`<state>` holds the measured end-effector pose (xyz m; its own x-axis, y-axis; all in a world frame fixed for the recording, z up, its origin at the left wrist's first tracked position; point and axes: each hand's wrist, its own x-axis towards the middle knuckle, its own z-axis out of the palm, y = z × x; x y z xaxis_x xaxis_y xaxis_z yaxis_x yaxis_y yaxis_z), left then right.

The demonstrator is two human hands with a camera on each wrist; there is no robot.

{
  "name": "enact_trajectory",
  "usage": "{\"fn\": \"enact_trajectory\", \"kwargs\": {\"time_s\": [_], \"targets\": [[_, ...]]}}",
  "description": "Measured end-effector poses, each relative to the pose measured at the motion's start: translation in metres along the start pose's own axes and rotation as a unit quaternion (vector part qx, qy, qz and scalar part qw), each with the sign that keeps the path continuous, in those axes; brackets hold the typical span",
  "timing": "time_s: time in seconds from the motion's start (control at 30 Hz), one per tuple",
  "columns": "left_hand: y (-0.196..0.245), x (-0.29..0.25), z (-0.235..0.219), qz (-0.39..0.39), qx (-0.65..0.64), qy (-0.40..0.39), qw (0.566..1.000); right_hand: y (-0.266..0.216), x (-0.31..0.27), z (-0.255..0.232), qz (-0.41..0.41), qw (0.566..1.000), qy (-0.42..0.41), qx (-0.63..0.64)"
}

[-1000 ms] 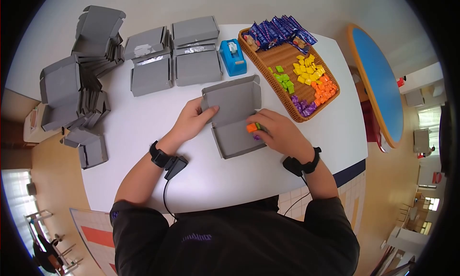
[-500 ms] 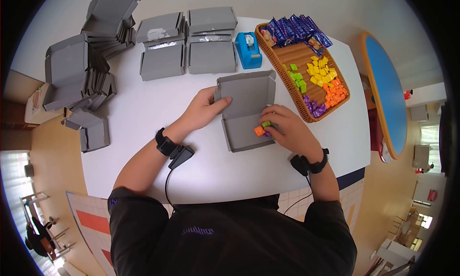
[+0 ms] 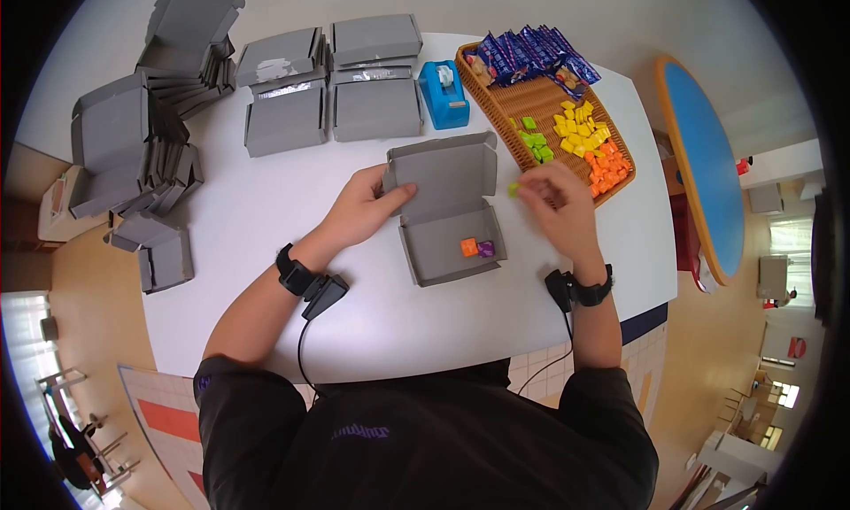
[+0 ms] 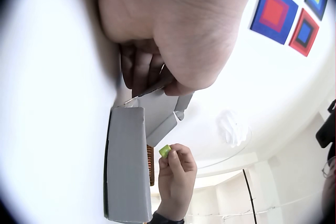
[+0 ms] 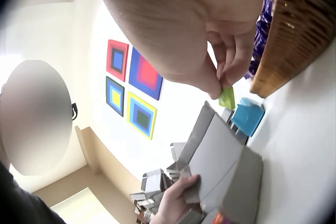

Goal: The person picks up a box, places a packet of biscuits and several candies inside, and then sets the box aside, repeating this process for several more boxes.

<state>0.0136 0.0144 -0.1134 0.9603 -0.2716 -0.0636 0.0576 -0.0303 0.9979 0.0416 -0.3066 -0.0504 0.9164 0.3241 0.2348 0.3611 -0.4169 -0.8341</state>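
Behind the right hand, purple candies are hidden

Open box: matt grey cardboard, smooth panels. Basket: woven, looks like wicker, ribbed and rough, slight sheen in the right wrist view. Snack packets: glossy, crinkled film. Tape dispenser: smooth blue plastic. Tabletop: smooth white, soft sheen. Shirt: matt black cloth. Green piece: shiny wrapper, probably plastic; too small to be sure.
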Motion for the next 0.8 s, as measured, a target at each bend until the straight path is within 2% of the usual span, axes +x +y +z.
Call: {"fn": "enact_trajectory", "kwargs": {"time_s": [0.1, 0.2, 0.3, 0.4, 0.5, 0.6, 0.7, 0.8], "targets": [[0.002, 0.000, 0.000, 0.004, -0.006, 0.000, 1.000, 0.027, 0.010, -0.018, 0.062, 0.992, 0.100, 0.045], [0.001, 0.000, 0.001, 0.009, -0.009, 0.006, 1.000, 0.044, 0.023, -0.032, 0.094, 0.985, 0.142, 0.001], [0.003, -0.001, 0.000, 0.003, -0.003, 0.001, 1.000, 0.057, 0.031, -0.036, 0.115, 0.983, 0.140, -0.021], [0.002, 0.000, 0.001, 0.005, -0.011, 0.000, 1.000, 0.060, 0.030, -0.033, 0.111, 0.982, 0.125, -0.091], [0.003, -0.001, -0.001, 0.005, -0.008, 0.001, 1.000, 0.063, 0.025, -0.034, 0.059, 0.977, 0.153, -0.133], [0.001, -0.001, -0.001, 0.000, -0.005, -0.001, 1.000, 0.044, 0.020, -0.032, -0.007, 0.973, 0.152, -0.171], [0.003, -0.001, 0.001, 0.005, -0.014, -0.001, 1.000, 0.022, 0.013, -0.023, -0.032, 0.979, 0.108, -0.168], [-0.003, 0.000, 0.000, 0.010, -0.021, -0.001, 1.000, -0.013, -0.003, -0.004, -0.063, 0.985, -0.024, -0.157]]}}
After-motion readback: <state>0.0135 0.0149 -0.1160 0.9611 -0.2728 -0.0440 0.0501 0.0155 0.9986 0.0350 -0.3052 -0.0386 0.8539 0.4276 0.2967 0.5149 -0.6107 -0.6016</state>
